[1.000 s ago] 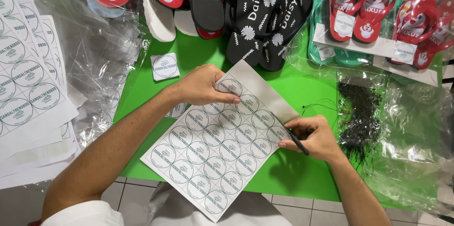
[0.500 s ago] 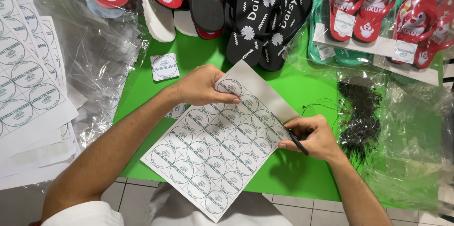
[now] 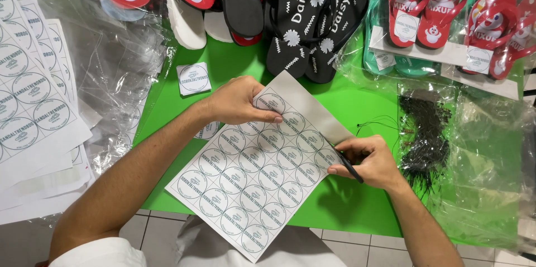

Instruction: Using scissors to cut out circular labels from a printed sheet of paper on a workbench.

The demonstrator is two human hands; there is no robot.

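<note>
A white sheet of round printed stickers [image 3: 254, 175] lies tilted on the green table [image 3: 346, 105], its near corner hanging over the table's front edge. My left hand [image 3: 240, 101] presses flat on the sheet's upper part, fingertips on a sticker. My right hand [image 3: 365, 161] sits at the sheet's right edge, fingers closed around a thin black tool [image 3: 347, 163] whose tip touches the sheet.
Stacked sticker sheets [image 3: 28, 94] and crumpled clear plastic [image 3: 120, 71] lie at left. Black flip-flops [image 3: 310, 18] and red flip-flops [image 3: 424, 4] line the back. A single cut sticker square [image 3: 194, 78] rests on the table. A bag of black ties [image 3: 427, 133] lies at right.
</note>
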